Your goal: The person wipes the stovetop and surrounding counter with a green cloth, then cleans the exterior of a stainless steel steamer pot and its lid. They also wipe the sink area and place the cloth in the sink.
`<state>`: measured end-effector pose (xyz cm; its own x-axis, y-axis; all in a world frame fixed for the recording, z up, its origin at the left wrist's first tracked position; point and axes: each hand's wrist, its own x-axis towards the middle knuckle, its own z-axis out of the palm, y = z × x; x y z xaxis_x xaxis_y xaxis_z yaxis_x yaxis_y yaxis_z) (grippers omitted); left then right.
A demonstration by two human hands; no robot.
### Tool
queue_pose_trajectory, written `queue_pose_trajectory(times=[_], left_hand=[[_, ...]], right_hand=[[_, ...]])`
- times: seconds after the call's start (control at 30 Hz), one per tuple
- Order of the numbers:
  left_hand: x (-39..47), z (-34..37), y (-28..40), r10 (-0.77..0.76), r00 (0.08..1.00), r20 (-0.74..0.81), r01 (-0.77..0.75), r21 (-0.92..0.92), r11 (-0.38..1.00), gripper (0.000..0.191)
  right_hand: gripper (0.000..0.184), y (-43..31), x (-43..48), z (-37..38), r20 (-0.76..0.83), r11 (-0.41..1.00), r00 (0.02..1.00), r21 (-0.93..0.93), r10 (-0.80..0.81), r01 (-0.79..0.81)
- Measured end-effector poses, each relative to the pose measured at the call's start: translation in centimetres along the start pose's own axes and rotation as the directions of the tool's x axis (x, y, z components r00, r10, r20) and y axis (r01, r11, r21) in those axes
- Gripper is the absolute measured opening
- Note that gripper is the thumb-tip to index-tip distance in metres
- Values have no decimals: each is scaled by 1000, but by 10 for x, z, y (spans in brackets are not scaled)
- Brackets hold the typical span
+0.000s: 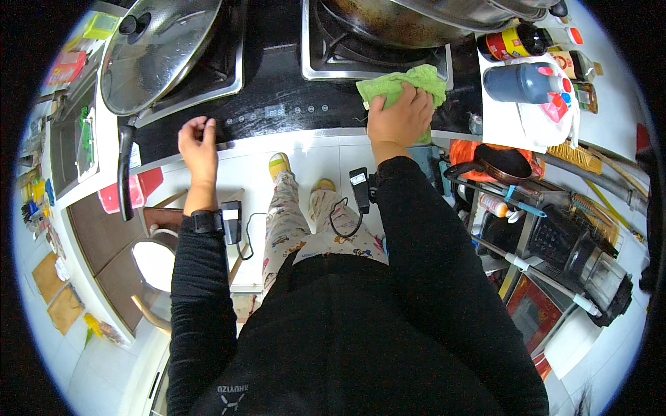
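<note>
A crumpled green cloth (434, 78) lies on the right part of the black glass cooktop (281, 93). My right hand (399, 117) rests on it with the palm down and fingers spread, pressing or gripping it; part of the cloth hangs by the cooktop's front edge. My left hand (199, 140) is at the left front edge, its fingers curled and holding nothing that shows. Between the hands are the touch controls with a small display. A pan with a glass lid (156, 62) sits on the left burner, its handle sticking out over the edge.
A large metal wok (395, 26) stands on the right burner. Bottles, among them a dark blue jug (515, 83), stand on the right counter. Below it, a rack holds a small frying pan (504, 164). A red plastic container (130, 192) and a stool are at the lower left.
</note>
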<state>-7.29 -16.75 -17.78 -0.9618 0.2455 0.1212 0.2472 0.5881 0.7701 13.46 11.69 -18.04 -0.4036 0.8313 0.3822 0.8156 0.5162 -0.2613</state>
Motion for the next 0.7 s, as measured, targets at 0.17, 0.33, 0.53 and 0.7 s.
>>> queue_pose_trajectory(times=[0.17, 0.33, 0.53, 0.7], left_hand=[[23, -20, -46, 90, 921, -379, -44, 126, 991, 26], [50, -34, -131, -128, 831, -541, 348, 325, 879, 47], [35, -6, -136, 209, 778, -592, 268, 614, 743, 61], [32, 1, -95, 90, 692, -716, 359, 449, 818, 54]], right_hand=[[46, 0, 2, -1, 7, 1000, 1000, 7, -4, 4], [50, -3, 4, -9, 58, 998, 997, 41, 42, -45], [50, -9, 7, -20, 77, 993, 992, 67, 96, -101], [48, -11, 6, -24, 130, 990, 985, 65, 117, -126]])
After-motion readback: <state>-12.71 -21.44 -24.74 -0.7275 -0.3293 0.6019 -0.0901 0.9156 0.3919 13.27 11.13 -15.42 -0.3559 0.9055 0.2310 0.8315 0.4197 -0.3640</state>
